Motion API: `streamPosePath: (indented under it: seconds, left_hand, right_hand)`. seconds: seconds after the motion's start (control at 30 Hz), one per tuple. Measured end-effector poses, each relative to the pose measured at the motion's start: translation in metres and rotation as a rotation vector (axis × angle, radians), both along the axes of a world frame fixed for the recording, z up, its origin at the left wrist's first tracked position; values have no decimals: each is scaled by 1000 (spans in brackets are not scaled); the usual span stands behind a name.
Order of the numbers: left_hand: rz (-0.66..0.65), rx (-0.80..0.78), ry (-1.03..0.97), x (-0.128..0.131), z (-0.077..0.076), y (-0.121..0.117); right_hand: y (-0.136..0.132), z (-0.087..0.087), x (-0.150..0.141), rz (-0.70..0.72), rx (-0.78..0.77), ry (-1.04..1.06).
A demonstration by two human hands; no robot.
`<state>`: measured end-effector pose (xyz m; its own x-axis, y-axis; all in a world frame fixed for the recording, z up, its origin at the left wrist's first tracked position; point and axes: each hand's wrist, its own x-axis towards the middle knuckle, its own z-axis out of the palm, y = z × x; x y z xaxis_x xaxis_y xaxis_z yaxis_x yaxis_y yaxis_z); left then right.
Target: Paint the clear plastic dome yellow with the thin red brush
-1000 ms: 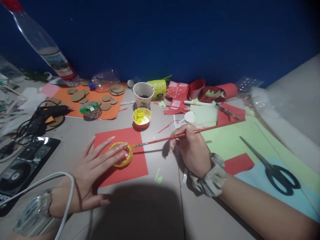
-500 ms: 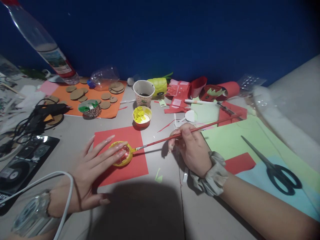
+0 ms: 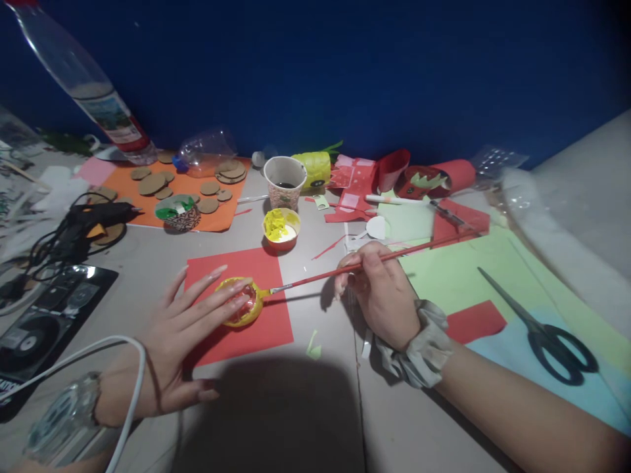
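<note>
Fingers spread, my left hand [image 3: 182, 338] rests over a small round piece painted yellow [image 3: 250, 317], partly hiding it; its middle looks clear, with red showing through. That piece lies on a square of red paper [image 3: 269, 328]. Between thumb and fingers my right hand [image 3: 379, 289] grips a red-handled paintbrush [image 3: 320, 277]. The brush's bristles meet the right edge of the yellow piece, at a small yellow tab. Behind the red square stands a small cup of yellow paint [image 3: 280, 230], and a patterned paper cup [image 3: 284, 184] of dark liquid is beyond it.
Black scissors [image 3: 547, 335] lie on blue and green paper at right. Cardboard discs [image 3: 152, 184] sit on orange paper, near a green paint cup [image 3: 178, 213]. At left are a glue gun [image 3: 106, 213] and tall bottle [image 3: 106, 112]. A white cable [image 3: 140, 368] crosses my left wrist.
The brush and my right hand have shifted very slightly to the right, with the bristles still at the yellow tab. My left hand keeps its place.
</note>
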<state>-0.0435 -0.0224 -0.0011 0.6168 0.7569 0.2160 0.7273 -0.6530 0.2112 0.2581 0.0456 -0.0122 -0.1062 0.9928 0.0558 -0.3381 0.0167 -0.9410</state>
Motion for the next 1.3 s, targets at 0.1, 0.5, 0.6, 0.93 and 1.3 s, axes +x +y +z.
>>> streamPosePath:
  seconds: [0.1, 0.5, 0.6, 0.93, 1.3]
  left_hand:
    - [-1, -1, 6, 0, 0, 0]
    - [-15, -2, 0, 1, 0, 1]
    - [-16, -2, -1, 0, 0, 1]
    - [-13, -1, 0, 0, 0, 0]
    - [-24, 8, 10, 1, 0, 0]
  right_hand:
    - [0, 0, 0, 12, -4, 19]
    - [0, -3, 1, 37, 11, 38]
    - [-1, -2, 1, 51, 23, 64]
    - [1, -4, 1, 74, 37, 94]
    - [0, -2, 0, 59, 29, 61]
